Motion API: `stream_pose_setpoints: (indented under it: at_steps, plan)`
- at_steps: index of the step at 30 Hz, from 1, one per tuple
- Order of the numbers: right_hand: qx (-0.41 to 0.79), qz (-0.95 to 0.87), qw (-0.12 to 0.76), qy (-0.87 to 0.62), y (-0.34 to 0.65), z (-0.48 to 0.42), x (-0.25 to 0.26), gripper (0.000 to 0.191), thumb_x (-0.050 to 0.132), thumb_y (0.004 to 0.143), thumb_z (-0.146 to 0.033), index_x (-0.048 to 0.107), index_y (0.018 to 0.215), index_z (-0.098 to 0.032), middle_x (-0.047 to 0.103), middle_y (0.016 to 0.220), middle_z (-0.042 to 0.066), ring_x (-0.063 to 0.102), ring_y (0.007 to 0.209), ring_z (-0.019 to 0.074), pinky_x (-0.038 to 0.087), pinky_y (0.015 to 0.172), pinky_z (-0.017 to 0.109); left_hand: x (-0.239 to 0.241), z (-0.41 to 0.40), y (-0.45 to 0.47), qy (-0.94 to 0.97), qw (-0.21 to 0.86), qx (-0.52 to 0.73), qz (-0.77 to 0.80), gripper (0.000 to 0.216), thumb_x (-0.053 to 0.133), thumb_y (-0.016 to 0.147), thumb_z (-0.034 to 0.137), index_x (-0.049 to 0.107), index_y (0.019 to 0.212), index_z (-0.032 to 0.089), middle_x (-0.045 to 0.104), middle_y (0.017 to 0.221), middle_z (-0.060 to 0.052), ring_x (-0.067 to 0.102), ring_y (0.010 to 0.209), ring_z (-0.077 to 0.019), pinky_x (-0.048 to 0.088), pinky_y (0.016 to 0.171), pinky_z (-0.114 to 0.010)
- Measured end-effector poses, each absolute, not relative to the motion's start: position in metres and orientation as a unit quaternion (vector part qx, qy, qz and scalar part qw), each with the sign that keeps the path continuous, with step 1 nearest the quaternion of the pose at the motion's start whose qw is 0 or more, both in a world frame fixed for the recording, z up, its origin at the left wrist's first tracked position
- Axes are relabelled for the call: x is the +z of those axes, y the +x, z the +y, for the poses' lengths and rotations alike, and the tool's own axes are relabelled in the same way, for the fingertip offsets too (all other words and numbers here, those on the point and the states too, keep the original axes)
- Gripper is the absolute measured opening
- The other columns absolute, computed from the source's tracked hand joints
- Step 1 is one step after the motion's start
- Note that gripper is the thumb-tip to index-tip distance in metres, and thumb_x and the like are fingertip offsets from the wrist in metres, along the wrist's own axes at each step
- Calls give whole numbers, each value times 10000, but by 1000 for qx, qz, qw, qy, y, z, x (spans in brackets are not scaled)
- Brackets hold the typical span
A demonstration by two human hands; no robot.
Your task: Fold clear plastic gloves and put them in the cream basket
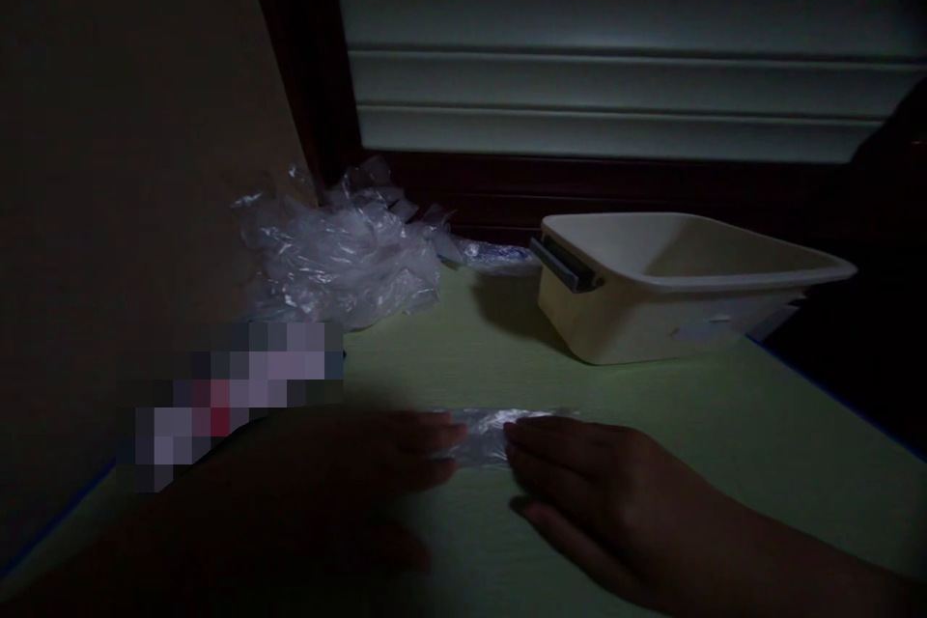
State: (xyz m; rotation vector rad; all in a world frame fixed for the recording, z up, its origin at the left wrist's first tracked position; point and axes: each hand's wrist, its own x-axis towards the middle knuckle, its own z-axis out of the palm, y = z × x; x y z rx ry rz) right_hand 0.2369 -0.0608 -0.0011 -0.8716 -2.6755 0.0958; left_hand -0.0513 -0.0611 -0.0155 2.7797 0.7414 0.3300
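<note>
Between my two hands a clear plastic bag lies flat on the pale green table. My left hand, dark in the shadow, rests with its fingertips on the bag's left part. From the other side my right hand lays its stretched fingers over the bag's right part, thumb apart and lower. Both hands are palm down, fingers extended, pressing on the plastic rather than gripping it. The parts of the bag beneath the fingers are hidden.
A heap of crumpled clear plastic bags stands at the back left against the wall. At the back right sits a cream plastic bin with a dark handle. A blurred-out object lies at the left edge. Slatted shutters rise behind.
</note>
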Motion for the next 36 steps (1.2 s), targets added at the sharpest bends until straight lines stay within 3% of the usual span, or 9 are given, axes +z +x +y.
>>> stream_pose_setpoints:
  at_steps: [2, 6, 12, 17, 21, 26, 36]
  plan:
    - [49, -936, 154, -314, 239, -63, -1, 305, 450, 882, -242, 585, 1131, -131, 613, 1146, 133, 574, 1057, 222, 468, 925, 341, 6, -43, -41, 966, 95, 22, 241, 556, 543, 855, 374, 317, 1355, 283, 330, 1421, -5, 359, 1265, -185, 274, 1050, -281]
    - [72, -929, 148, -331, 245, -65, -3, 404, 444, 886, -238, 474, 1280, -155, 482, 1319, 121, 482, 1177, 207, 402, 992, 336, 9, -36, -41, 966, 35, 30, 254, 523, 474, 895, 361, 282, 1373, 268, 269, 1441, -30, 322, 1289, -212, 278, 1053, -329]
    - [78, -926, 145, -340, 244, -66, 1, 364, 426, 892, -229, 522, 1236, -159, 538, 1264, 119, 482, 1176, 203, 373, 1013, 372, -6, -54, -42, 958, 25, 78, 273, 611, 409, 922, 324, 75, 1420, 206, 296, 1428, -99, 326, 1285, -215, 279, 1061, -381]
    - [19, -879, 208, -428, 206, -73, 7, 500, 396, 901, -309, 375, 1332, -57, 312, 1407, 213, 328, 1280, 272, 352, 1010, 448, -12, -56, -37, 959, -11, 107, 263, 480, 381, 925, 265, 237, 1369, 155, 348, 1403, -117, 299, 1299, -207, 259, 1074, -403]
    - [56, -875, 188, -442, 169, -74, 0, 635, 336, 912, -424, 286, 1359, 24, 240, 1421, 241, 191, 1327, 285, 251, 1062, 449, -18, -52, -36, 960, -29, 95, 261, 484, 400, 911, 254, 260, 1352, 112, 353, 1393, -150, 306, 1295, -224, 287, 1056, -430]
    - [94, -859, 123, -489, 169, -70, -11, 681, 244, 918, -482, 292, 1354, 40, 230, 1412, 249, 174, 1326, 293, 214, 1072, 449, -18, -51, -35, 959, -45, 91, 265, 463, 406, 902, 241, 310, 1338, 120, 377, 1383, -130, 336, 1280, -217, 291, 1058, -410]
    - [15, -842, 76, -535, 224, -81, -19, 696, 250, 905, -517, 320, 1350, 12, 259, 1404, 227, 214, 1314, 292, 241, 1059, 469, -11, -52, -34, 958, -28, 85, 272, 477, 416, 894, 257, 322, 1339, 113, 384, 1377, -126, 363, 1264, -222, 323, 1038, -415]
